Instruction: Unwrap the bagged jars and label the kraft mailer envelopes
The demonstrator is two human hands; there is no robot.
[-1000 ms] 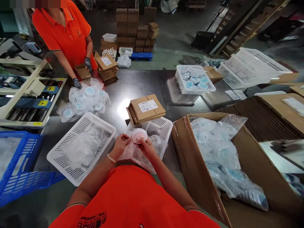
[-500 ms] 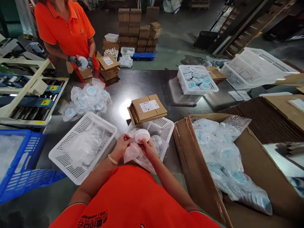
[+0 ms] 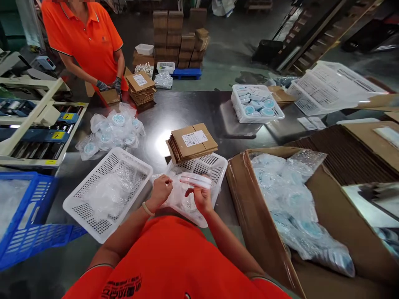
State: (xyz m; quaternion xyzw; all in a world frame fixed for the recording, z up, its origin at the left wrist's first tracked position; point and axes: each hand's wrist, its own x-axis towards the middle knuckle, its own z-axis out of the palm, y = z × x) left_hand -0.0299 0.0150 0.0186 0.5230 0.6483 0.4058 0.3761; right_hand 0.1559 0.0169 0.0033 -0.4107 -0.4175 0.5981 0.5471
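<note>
The person's right hand (image 3: pixel 202 199) pinches a round, flat clear-and-white container (image 3: pixel 195 180) from below, its rim turned nearly edge-on to the view. The container is held up over a white perforated plastic basket (image 3: pixel 220 166), near the table's front edge. The left hand (image 3: pixel 162 190) is just to the left of the container and apart from it, fingers bent in and thumb drawn up to them; whether any film is caught between the tips cannot be told. A cream-coloured band (image 3: pixel 147 209) circles the left wrist.

Below the hands, crumpled clear wrapping (image 3: pixel 179 197) lies in the basket. A stack of flattened brown cardboard boxes (image 3: pixel 193 143), the top 1 bearing a white label, sits at the basket's far edge. To the left stands a 2nd white basket (image 3: pixel 73 203) with clear bubble wrap (image 3: pixel 107 193) inside; beyond it, bagged round tubs with blue-patterned tops (image 3: pixel 116 128) are heaped on the metal table (image 3: pixel 156 112). To the right, an open brown carton (image 3: pixel 249 211) holds more bagged tubs (image 3: pixel 293 197).

Across the table, a co-worker in an orange shirt (image 3: pixel 85 39) has 2 gloved hands (image 3: pixel 116 86) at a small brown box (image 3: pixel 109 96)
</note>
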